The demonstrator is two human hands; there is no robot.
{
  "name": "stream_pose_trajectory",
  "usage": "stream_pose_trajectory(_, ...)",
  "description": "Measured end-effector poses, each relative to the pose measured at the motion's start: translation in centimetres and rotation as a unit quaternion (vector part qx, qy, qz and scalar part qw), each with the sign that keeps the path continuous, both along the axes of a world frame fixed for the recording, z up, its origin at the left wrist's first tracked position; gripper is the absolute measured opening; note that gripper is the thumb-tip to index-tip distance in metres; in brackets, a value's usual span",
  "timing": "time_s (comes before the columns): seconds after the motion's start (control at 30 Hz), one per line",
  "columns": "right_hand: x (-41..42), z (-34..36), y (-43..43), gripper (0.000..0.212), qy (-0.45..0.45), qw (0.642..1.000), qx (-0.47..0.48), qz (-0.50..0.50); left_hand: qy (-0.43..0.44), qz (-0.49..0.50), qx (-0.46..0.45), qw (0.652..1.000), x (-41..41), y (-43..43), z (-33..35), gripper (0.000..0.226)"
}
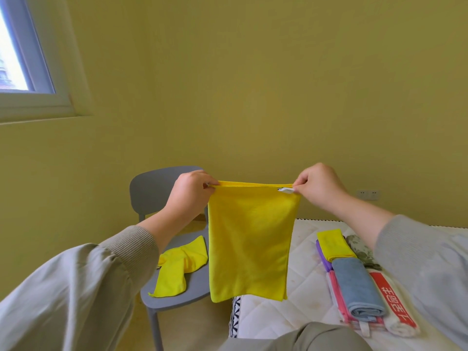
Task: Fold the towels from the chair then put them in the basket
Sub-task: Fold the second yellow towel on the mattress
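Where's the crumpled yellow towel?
The crumpled yellow towel lies lower left in the head view, on the grey chair seat, beside the held yellow towel.

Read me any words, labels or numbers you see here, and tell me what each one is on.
Red band on the white towel lying on the mattress: white Chinese characters, slanted and blurred; I cannot quote them reliably.
White tag at the top edge of the held yellow towel: too small to read.
No other text shows.
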State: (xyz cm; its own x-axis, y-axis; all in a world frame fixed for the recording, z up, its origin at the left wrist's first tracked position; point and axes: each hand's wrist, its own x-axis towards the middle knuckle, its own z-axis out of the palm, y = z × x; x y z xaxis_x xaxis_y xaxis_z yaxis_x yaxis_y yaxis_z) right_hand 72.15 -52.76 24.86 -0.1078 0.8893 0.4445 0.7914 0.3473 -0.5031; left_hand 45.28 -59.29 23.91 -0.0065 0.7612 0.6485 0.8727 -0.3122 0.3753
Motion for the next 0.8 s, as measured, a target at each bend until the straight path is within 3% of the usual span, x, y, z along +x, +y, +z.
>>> stream_pose_trajectory(0.33,-0.3,0.3,0.2,0.016,0.032,0.999,0.010,0.024,-0.059,0.020,-0.030,0.998,-0.2,0.5,0.1,0.013)
stream_pose_trajectory(0.5,-0.5,0.0,0.6,0.015,0.005,0.998,-0.032,0.045,-0.085,0.017,-0.092,0.992,-0.3,1.4,-0.1,0.032)
stream_pose_trajectory(0.6,-0.4,-0.5,0.5,0.009,0.124,0.984,-0.109,0.072,-0.123,0.028,-0.140,0.982,-0.6,2.0,-0.5,0.018)
stream_pose_trajectory(0.7,-0.2,-1.2,0.4,0.011,0.296,0.920,-0.218,0.138,-0.271,-0.006,-0.169,0.948,-0.6,2.1,-1.0,0.010)
stream_pose_trajectory(0.73,-0.2,-1.5,0.4,0.013,0.330,0.899,-0.247,0.150,-0.310,-0.019,-0.179,0.933,-0.5,2.1,-1.3,0.008)
stream_pose_trajectory(0.8,-0.3,-2.0,0.4,0.013,0.337,0.891,-0.265,0.150,-0.354,-0.032,-0.196,0.914,-0.1,2.3,-1.8,0.012)
